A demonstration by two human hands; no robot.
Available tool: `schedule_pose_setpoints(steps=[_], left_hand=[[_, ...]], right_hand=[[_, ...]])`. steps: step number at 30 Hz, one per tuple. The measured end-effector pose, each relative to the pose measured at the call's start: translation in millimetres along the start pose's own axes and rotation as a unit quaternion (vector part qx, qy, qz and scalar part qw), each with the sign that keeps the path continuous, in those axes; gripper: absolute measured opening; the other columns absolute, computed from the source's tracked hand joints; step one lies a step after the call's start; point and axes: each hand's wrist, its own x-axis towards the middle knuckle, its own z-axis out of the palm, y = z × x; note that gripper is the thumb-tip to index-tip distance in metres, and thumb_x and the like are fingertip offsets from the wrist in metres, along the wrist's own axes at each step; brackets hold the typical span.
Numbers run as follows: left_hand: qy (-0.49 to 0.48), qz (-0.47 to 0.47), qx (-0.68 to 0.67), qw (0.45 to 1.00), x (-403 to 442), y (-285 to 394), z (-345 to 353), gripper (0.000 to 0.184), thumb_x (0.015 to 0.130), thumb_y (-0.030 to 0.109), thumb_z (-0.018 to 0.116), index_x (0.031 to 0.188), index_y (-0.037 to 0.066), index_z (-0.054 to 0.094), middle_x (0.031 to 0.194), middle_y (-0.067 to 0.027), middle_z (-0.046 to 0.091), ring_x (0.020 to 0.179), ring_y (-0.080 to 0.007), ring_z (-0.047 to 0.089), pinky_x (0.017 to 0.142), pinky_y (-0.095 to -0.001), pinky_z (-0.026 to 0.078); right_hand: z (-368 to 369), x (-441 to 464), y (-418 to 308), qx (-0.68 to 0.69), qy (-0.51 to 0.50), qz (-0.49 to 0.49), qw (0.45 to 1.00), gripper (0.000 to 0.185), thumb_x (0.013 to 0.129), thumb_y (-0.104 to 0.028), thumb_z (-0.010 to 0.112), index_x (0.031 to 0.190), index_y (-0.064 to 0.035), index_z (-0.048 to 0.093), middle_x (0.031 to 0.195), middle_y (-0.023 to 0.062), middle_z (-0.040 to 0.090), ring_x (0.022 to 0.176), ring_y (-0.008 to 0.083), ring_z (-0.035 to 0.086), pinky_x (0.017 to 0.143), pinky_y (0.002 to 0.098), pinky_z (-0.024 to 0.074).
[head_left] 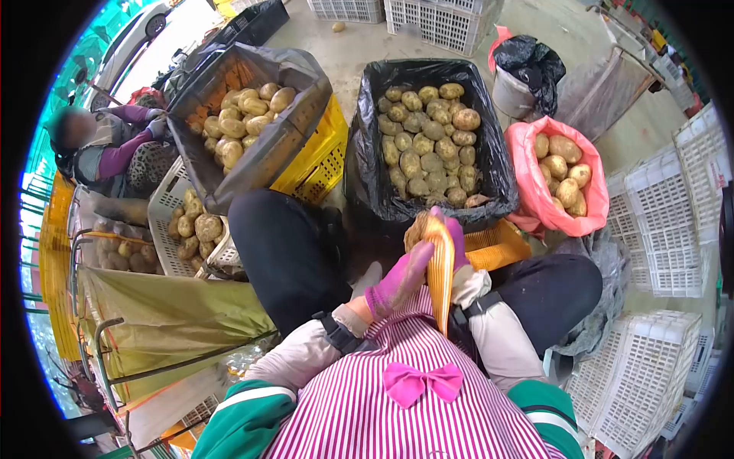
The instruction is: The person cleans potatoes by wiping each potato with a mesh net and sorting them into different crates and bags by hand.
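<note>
My left hand (399, 280), in a pink glove, is closed around the lower side of a brown potato (417, 229). My right hand (459, 242), also gloved in pink, grips a yellow-orange striped strip (440, 274) that lies along the potato and hangs down towards my apron. Some of the right fingers are hidden behind the strip. Just beyond my hands stands a crate lined with black plastic (501, 172), full of potatoes (428, 145). An orange ribbed piece (497, 245) lies beside my right hand, near my knee.
A pink bag of potatoes (527, 145) stands right of the black-lined crate. On the left are a yellow crate (317, 164) with a dark liner and a white crate (168, 200), both holding potatoes. White crates (642, 367) stack up at right. Another person (115, 153) sits at far left.
</note>
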Motion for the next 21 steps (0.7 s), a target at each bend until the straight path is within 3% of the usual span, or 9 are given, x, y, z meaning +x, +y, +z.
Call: schedule_pose_setpoints(steps=[3, 4, 6, 7, 9, 12, 17, 19, 21], left_hand=[[0.000, 0.057, 0.147, 0.988, -6.8, 8.3, 7.6, 0.062, 0.101, 0.041, 0.044, 0.148, 0.002, 0.030, 0.136, -0.0069, 0.049, 0.123, -0.0153, 0.046, 0.109, -0.0327, 0.034], [-0.012, 0.021, 0.195, 0.981, -9.3, 11.4, -2.3, 0.057, 0.100, 0.036, 0.049, 0.144, 0.001, 0.037, 0.134, -0.0068, 0.051, 0.121, -0.0156, 0.048, 0.106, -0.0326, 0.036], [0.043, -0.070, 0.224, 0.971, -11.5, 49.4, -4.9, 0.041, 0.097, 0.022, 0.058, 0.131, 0.000, 0.055, 0.126, -0.0072, 0.057, 0.113, -0.0165, 0.054, 0.099, -0.0326, 0.044], [0.081, 0.003, 0.321, 0.944, -5.5, 69.5, -13.5, 0.039, 0.097, 0.023, 0.058, 0.127, -0.001, 0.057, 0.123, -0.0085, 0.060, 0.111, -0.0169, 0.056, 0.097, -0.0324, 0.045], [0.140, 0.100, 0.421, 0.891, 19.7, 103.1, -36.0, 0.043, 0.095, 0.026, 0.060, 0.127, -0.002, 0.056, 0.119, -0.0095, 0.062, 0.110, -0.0163, 0.056, 0.095, -0.0305, 0.045], [0.165, 0.112, 0.456, 0.867, 85.1, 148.4, -62.9, 0.047, 0.095, 0.030, 0.060, 0.127, -0.003, 0.055, 0.100, -0.0024, 0.060, 0.085, -0.0098, 0.052, 0.075, -0.0256, 0.047], [0.109, 0.052, 0.614, 0.780, 223.5, 192.2, -73.1, 0.044, 0.092, 0.028, 0.061, 0.127, 0.001, 0.057, 0.102, -0.0087, 0.064, 0.090, -0.0124, 0.057, 0.079, -0.0266, 0.048], [0.128, 0.031, 0.642, 0.755, 294.0, 176.7, -101.6, 0.061, 0.086, 0.048, 0.060, 0.130, 0.006, 0.056, 0.118, -0.0219, 0.064, 0.110, -0.0315, 0.062, 0.089, -0.0352, 0.049], [0.137, -0.003, 0.705, 0.696, 339.2, 176.8, -94.8, 0.063, 0.085, 0.050, 0.059, 0.133, 0.009, 0.054, 0.122, -0.0202, 0.062, 0.114, -0.0336, 0.059, 0.095, -0.0395, 0.045]], right_hand=[[42.7, -19.5, -24.1, 0.407, 0.272, 0.014, 0.872, 0.033, 0.101, -0.037, 0.048, 0.082, -0.0132, 0.061, 0.071, 0.0001, 0.061, 0.061, 0.0128, 0.057, 0.058, 0.0310, 0.0465], [41.9, -21.9, -25.9, 0.137, 0.280, -0.045, 0.949, 0.034, 0.101, -0.037, 0.047, 0.081, -0.0121, 0.060, 0.069, 0.0000, 0.060, 0.059, 0.0124, 0.056, 0.056, 0.0294, 0.0460], [20.7, -13.2, -36.8, 0.003, 0.195, 0.020, 0.981, 0.039, 0.102, -0.039, 0.045, 0.083, -0.0075, 0.060, 0.065, -0.0009, 0.059, 0.057, 0.0111, 0.055, 0.053, 0.0266, 0.0450], [25.3, -14.3, -37.4, -0.216, 0.211, -0.032, 0.953, 0.038, 0.099, -0.041, 0.049, 0.086, -0.0076, 0.061, 0.069, 0.0045, 0.062, 0.060, 0.0194, 0.059, 0.056, 0.0321, 0.0469], [42.5, -22.4, -44.6, -0.628, 0.269, -0.117, 0.721, 0.036, 0.092, -0.044, 0.057, 0.095, -0.0091, 0.063, 0.076, 0.0143, 0.067, 0.067, 0.0348, 0.065, 0.061, 0.0419, 0.0497], [75.8, -45.5, -52.7, -0.626, 0.240, -0.082, 0.738, 0.036, 0.088, -0.042, 0.062, 0.108, -0.0123, 0.062, 0.091, 0.0159, 0.068, 0.084, 0.0372, 0.066, 0.073, 0.0441, 0.0521], [62.0, -48.5, -31.4, -0.592, 0.226, -0.102, 0.767, 0.041, 0.086, -0.036, 0.066, 0.117, -0.0124, 0.058, 0.102, 0.0130, 0.068, 0.091, 0.0334, 0.066, 0.077, 0.0404, 0.0529], [56.4, -43.2, -30.9, -0.597, 0.221, -0.106, 0.764, 0.041, 0.085, -0.033, 0.067, 0.119, -0.0114, 0.058, 0.107, 0.0116, 0.067, 0.096, 0.0312, 0.066, 0.080, 0.0380, 0.0527], [53.3, -35.9, -37.6, -0.583, 0.228, -0.105, 0.772, 0.038, 0.085, -0.031, 0.067, 0.116, -0.0113, 0.058, 0.104, 0.0109, 0.068, 0.094, 0.0311, 0.066, 0.079, 0.0382, 0.0526]])
